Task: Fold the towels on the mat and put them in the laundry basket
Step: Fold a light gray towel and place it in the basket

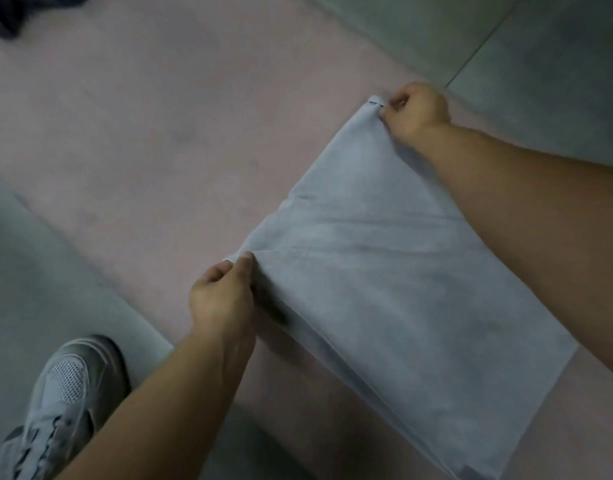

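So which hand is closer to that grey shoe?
Left. The left hand pinches the towel corner just up and right of the shoe; the right hand grips the far corner, well beyond.

A grey sneaker (67,400) with a mesh toe is seen below and left of the left hand (222,296), set on grey floor (38,271). A tile seam (482,46) is seen beyond the right hand (416,110). A dark, blurred shape (5,12) is glimpsed far beyond the left hand.

Dark heap (2,13) top-left — blurred, cut by edge, unidentifiable; shoe (67,389) heel out of frame; towel (384,289) right edge hidden under right forearm (527,209).
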`<action>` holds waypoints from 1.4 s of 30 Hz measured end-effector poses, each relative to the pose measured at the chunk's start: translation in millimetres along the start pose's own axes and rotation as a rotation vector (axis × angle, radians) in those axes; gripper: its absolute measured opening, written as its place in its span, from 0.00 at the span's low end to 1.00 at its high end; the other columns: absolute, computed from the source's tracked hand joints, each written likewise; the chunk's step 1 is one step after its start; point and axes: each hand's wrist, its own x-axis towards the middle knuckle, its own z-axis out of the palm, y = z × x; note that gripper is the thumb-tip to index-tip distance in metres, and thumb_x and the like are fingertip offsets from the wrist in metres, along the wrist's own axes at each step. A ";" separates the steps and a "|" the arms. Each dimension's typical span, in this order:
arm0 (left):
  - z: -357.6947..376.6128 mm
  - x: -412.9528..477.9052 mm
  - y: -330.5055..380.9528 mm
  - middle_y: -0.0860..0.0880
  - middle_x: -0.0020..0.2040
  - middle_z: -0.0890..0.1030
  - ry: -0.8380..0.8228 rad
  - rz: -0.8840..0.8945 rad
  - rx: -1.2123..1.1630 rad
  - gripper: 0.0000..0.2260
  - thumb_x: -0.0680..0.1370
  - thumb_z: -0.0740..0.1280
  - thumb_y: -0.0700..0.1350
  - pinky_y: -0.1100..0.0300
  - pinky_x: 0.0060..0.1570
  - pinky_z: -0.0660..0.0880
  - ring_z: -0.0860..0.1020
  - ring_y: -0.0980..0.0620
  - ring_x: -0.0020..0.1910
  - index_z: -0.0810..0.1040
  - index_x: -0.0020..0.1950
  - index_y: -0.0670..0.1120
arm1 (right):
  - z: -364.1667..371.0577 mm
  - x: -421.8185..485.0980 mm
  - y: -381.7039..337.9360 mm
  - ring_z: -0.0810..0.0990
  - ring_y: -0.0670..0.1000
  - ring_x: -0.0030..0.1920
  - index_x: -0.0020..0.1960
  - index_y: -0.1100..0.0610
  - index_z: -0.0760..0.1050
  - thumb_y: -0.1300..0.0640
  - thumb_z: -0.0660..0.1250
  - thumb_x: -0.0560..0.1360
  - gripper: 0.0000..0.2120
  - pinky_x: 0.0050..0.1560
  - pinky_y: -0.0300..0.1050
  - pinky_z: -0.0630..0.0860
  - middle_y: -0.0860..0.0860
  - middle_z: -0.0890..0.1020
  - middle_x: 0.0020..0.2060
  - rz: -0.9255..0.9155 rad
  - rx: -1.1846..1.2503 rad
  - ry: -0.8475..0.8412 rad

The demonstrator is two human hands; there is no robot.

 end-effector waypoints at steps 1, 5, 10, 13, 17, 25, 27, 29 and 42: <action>-3.5 4.5 1.5 0.42 0.37 0.77 -0.009 -0.025 -0.043 0.06 0.78 0.71 0.43 0.55 0.40 0.75 0.74 0.47 0.37 0.79 0.47 0.41 | 1.2 6.6 -0.8 0.80 0.57 0.57 0.43 0.51 0.78 0.44 0.70 0.72 0.11 0.60 0.48 0.75 0.52 0.84 0.53 0.025 -0.020 -0.011; -23.0 24.3 -0.7 0.45 0.37 0.77 -0.031 -0.134 -0.204 0.04 0.81 0.68 0.42 0.57 0.35 0.77 0.76 0.50 0.35 0.77 0.47 0.44 | 7.1 24.7 -12.5 0.81 0.54 0.51 0.48 0.57 0.81 0.50 0.64 0.77 0.12 0.46 0.41 0.70 0.53 0.80 0.44 0.070 0.071 0.051; -34.3 43.1 1.9 0.50 0.29 0.76 -0.030 -0.191 -0.279 0.04 0.78 0.68 0.40 0.63 0.27 0.73 0.75 0.55 0.24 0.76 0.49 0.40 | 16.2 45.1 -39.9 0.80 0.52 0.60 0.63 0.60 0.79 0.51 0.64 0.76 0.20 0.53 0.40 0.73 0.52 0.82 0.56 0.176 0.117 0.033; -37.9 52.2 5.2 0.47 0.40 0.85 -0.052 -0.223 -0.214 0.08 0.76 0.74 0.44 0.58 0.38 0.81 0.85 0.50 0.37 0.80 0.49 0.41 | 23.2 44.8 -45.8 0.80 0.57 0.62 0.64 0.61 0.78 0.48 0.64 0.72 0.25 0.59 0.45 0.75 0.54 0.82 0.56 0.207 0.049 0.028; -40.6 57.6 2.7 0.46 0.45 0.85 0.029 -0.248 -0.298 0.07 0.76 0.74 0.46 0.59 0.37 0.81 0.86 0.51 0.40 0.80 0.48 0.43 | 23.3 54.7 -48.3 0.81 0.53 0.55 0.65 0.62 0.76 0.50 0.63 0.70 0.27 0.60 0.47 0.78 0.50 0.80 0.53 0.297 0.192 -0.017; -34.6 38.3 4.3 0.47 0.46 0.77 0.252 0.207 0.300 0.15 0.73 0.75 0.49 0.48 0.44 0.79 0.77 0.48 0.42 0.70 0.49 0.50 | 12.2 27.0 -38.7 0.77 0.49 0.52 0.58 0.50 0.75 0.42 0.68 0.70 0.19 0.56 0.39 0.75 0.48 0.79 0.53 0.086 0.134 0.010; -22.1 22.8 -0.5 0.48 0.50 0.74 0.079 0.572 0.552 0.11 0.74 0.71 0.50 0.47 0.48 0.77 0.75 0.49 0.44 0.71 0.49 0.51 | -1.9 -4.0 -17.9 0.77 0.54 0.58 0.65 0.49 0.72 0.43 0.63 0.69 0.25 0.63 0.48 0.74 0.51 0.79 0.57 -0.023 0.020 0.081; 3.5 10.8 -11.5 0.48 0.55 0.75 -0.221 0.869 0.768 0.12 0.76 0.65 0.55 0.47 0.55 0.75 0.76 0.45 0.52 0.77 0.53 0.50 | -15.1 -55.1 9.4 0.75 0.58 0.60 0.61 0.51 0.76 0.45 0.60 0.70 0.22 0.63 0.51 0.72 0.54 0.79 0.57 -0.134 -0.059 0.116; 128.2 -26.9 -72.9 0.43 0.82 0.41 -0.624 1.288 1.682 0.37 0.76 0.40 0.70 0.29 0.72 0.40 0.38 0.41 0.80 0.46 0.81 0.55 | -63.5 -211.7 191.0 0.77 0.60 0.52 0.51 0.57 0.81 0.50 0.72 0.74 0.11 0.55 0.54 0.76 0.57 0.79 0.50 0.149 -0.092 0.183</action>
